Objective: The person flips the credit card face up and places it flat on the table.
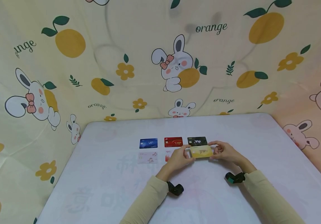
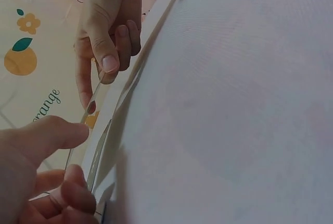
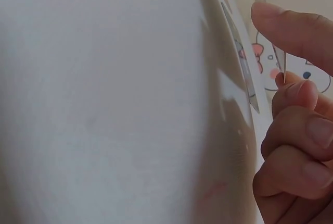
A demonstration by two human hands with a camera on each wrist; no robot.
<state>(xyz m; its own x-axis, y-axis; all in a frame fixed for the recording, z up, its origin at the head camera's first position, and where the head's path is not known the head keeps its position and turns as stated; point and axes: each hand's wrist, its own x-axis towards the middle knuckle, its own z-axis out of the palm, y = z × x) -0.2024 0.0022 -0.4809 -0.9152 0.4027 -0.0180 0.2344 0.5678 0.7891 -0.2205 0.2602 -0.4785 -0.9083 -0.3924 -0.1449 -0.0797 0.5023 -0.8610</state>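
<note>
A gold card (image 1: 201, 151) is held by its two short ends, one in each hand, just in front of a black Vip card (image 1: 197, 141). My left hand (image 1: 178, 159) pinches its left end between thumb and fingers. At the other end, my right hand (image 1: 227, 153) pinches it the same way. Both wrist views show the card edge-on, raised off the table, as a thin strip (image 2: 97, 89) between the hands. Beneath it, another card (image 3: 240, 57) lies on the table in the right wrist view. The left hand partly covers a pale card with red (image 1: 168, 154).
A blue VIP card (image 1: 148, 143) and a red VIP card (image 1: 173, 142) lie left of the black one in a row. Below the blue card is a pale pink card (image 1: 147, 157). The white table (image 1: 107, 186) ends at a patterned cloth backdrop (image 1: 138, 37).
</note>
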